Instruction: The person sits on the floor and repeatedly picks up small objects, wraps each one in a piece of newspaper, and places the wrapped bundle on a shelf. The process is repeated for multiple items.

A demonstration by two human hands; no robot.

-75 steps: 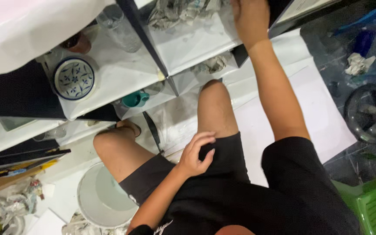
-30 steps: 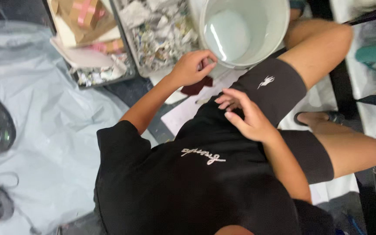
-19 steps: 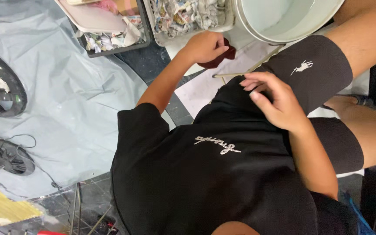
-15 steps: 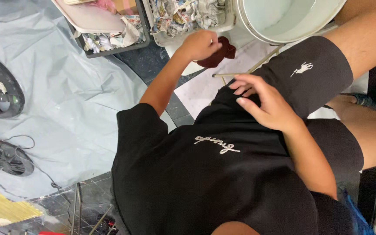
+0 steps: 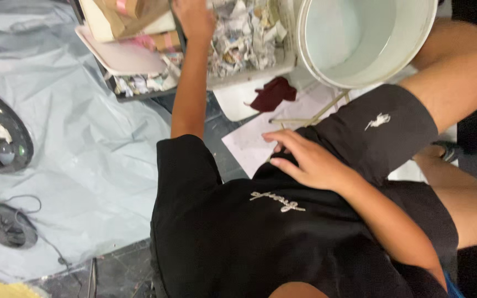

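Newspaper scraps [image 5: 244, 38] filled the tray under the left hand [image 5: 194, 19], its grip hidden at the frame edge. The right hand [image 5: 310, 163] lay slack on black shorts [image 5: 382, 132]. Beyond it, the white bucket [image 5: 409, 38] held only water, no scraps.

A stack of flattened tan cardboard packages [image 5: 125, 16] lies at the top edge of the view, in the left tray [image 5: 139, 91], resting on a pale pink board [image 5: 122, 55]. One piece carries a pink strip, and just below sits a small pink-and-tan box [image 5: 164, 41]. No signs or screens show; what is on the labels is too small to tell.
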